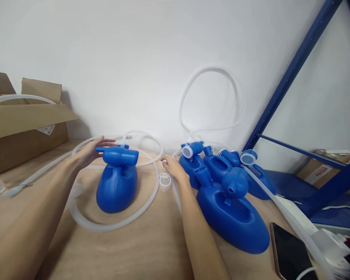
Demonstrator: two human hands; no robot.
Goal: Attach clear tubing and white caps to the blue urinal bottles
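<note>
A blue plastic urinal bottle (116,190) stands on the table, with a blue nozzle piece (121,155) lying across its top. My left hand (89,153) is beside this nozzle piece, fingers stretched out and apart; whether they touch it is hard to tell. To the right, my right hand (174,166) has its fingers bent together at the bend of a clear tube (146,208), and they seem to pinch it. The tube loops around the bottle. Just below those fingers lies a small clear cap (165,181).
Several more blue urinal bottles (236,225) crowd the right side, with tubes among them. A phone (290,252) and a white power strip (297,214) lie at the right edge. An open cardboard box (26,144) stands left. Blue shelving (294,74) rises at right.
</note>
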